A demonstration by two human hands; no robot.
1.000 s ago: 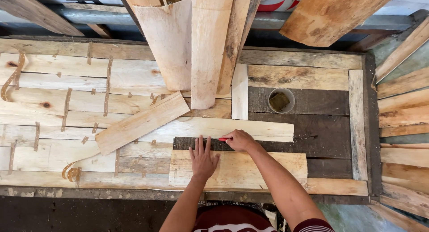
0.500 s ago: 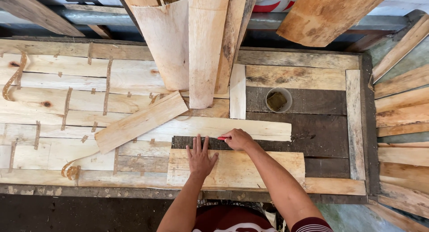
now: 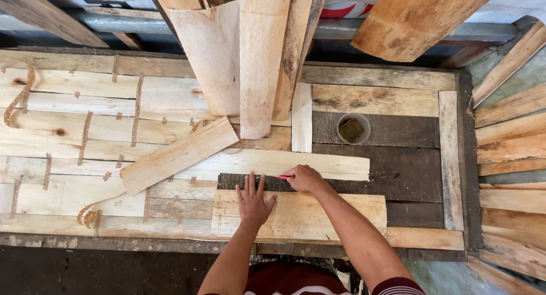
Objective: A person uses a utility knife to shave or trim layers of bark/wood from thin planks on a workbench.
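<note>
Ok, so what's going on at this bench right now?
A person is working on thin wood sheets laid over a wooden bench. The left hand lies flat, fingers spread, on a pale veneer sheet near the front edge. The right hand holds a small red tool at that sheet's upper edge, against a dark board. A small round cup stands farther back, and loose planks lean in from above.

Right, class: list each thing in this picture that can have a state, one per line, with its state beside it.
left hand: flat, fingers spread, pressing on the pale board.
right hand: closed around a red pencil.
red pencil: held, tip at the board's upper edge.
pale board: lying flat on the workbench.
small round cup: upright, open, something dark inside.
leaning planks: propped against the bench's far side.
</note>
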